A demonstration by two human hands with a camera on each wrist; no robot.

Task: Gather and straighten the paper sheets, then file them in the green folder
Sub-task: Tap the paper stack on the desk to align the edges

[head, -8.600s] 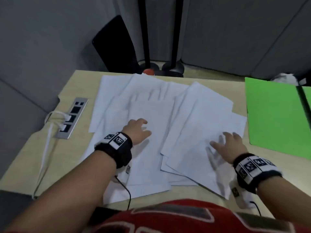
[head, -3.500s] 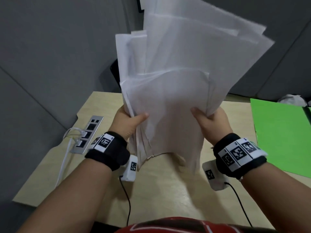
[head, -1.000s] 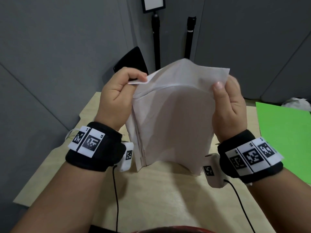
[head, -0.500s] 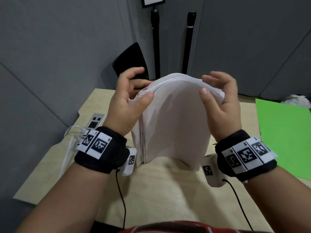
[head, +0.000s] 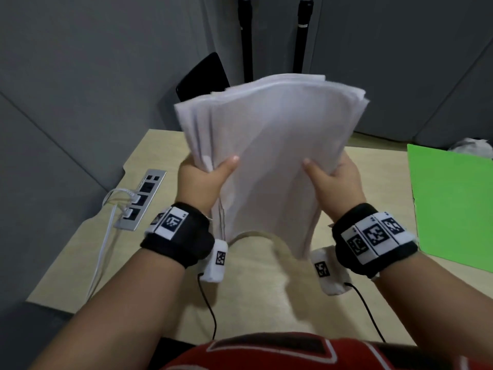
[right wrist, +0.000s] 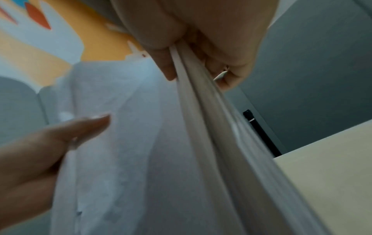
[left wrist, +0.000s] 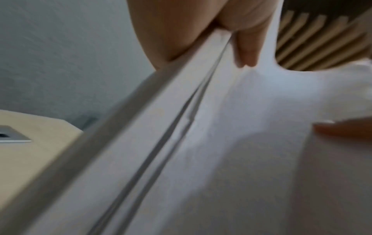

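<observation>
The gathered stack of white paper sheets [head: 269, 145] stands upright above the wooden table [head: 250, 295], its lower edge lifted off the top and its upper edges slightly fanned. My left hand [head: 205, 180] grips the stack's left side, thumb on the near face. My right hand [head: 333, 180] grips the right side the same way. In the left wrist view the paper stack [left wrist: 221, 143] fills the frame, with my left hand [left wrist: 201, 38] clamped on its edge. The right wrist view shows my right hand [right wrist: 193, 52] pinching the sheets [right wrist: 141, 143]. The green folder [head: 453, 204] lies flat at the right.
A silver power socket strip [head: 141, 201] with white cables plugged in is set into the table at the left. A black chair back [head: 202, 76] and two black stands [head: 301, 36] rise behind the far edge. Grey partition walls enclose the desk.
My hands slid from the stack's top edge down to its sides. The sheets, bowed over half a second ago, now stand straighter and taller, lifted off the table.
</observation>
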